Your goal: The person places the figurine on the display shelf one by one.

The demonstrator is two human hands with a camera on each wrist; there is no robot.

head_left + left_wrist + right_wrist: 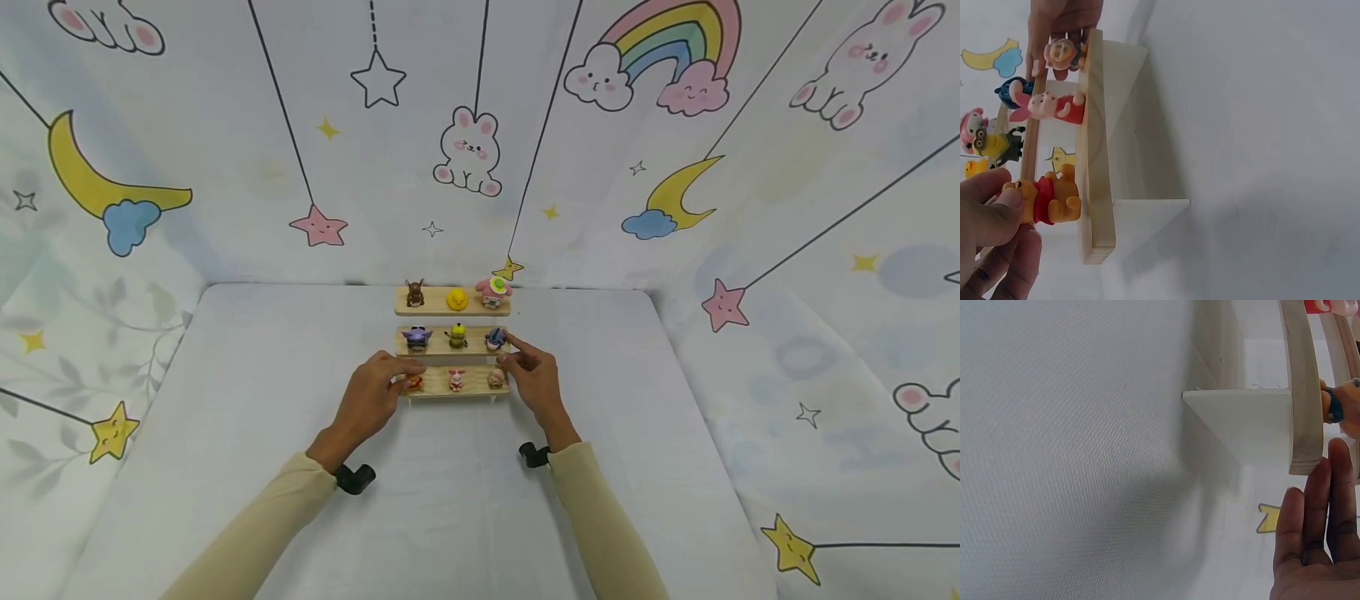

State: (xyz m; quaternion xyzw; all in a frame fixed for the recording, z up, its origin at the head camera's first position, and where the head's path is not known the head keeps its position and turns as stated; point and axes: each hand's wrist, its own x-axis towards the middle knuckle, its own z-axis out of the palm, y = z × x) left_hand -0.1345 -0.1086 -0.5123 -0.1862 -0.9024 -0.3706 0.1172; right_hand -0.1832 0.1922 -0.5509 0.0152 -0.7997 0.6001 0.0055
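Observation:
Near the left end of the lowest wooden shelf (442, 391), my left hand (372, 387) pinches a yellow bear figurine in a red shirt (1054, 200) by its head, between thumb and fingers. The bear's feet are close to the shelf board. Beside it stand a pink piglet figurine in red (1054, 107) and a tan figurine with a blue body (496, 378). My right hand (534, 379) is at the right ends of the lower two tiers, straight fingers (1316, 512) right at the board's end. Its index fingertip is close to a dark blue figurine (495, 338) on the middle tier.
On the middle tier (437, 342) are a purple figurine (417, 337) and a yellow minion-like figurine (457, 336). The top tier holds a brown figurine (415, 293), a yellow duck (457, 299) and a pink-hooded figurine (494, 292). White brackets (1147, 219) support the lowest board above a white table (300, 333).

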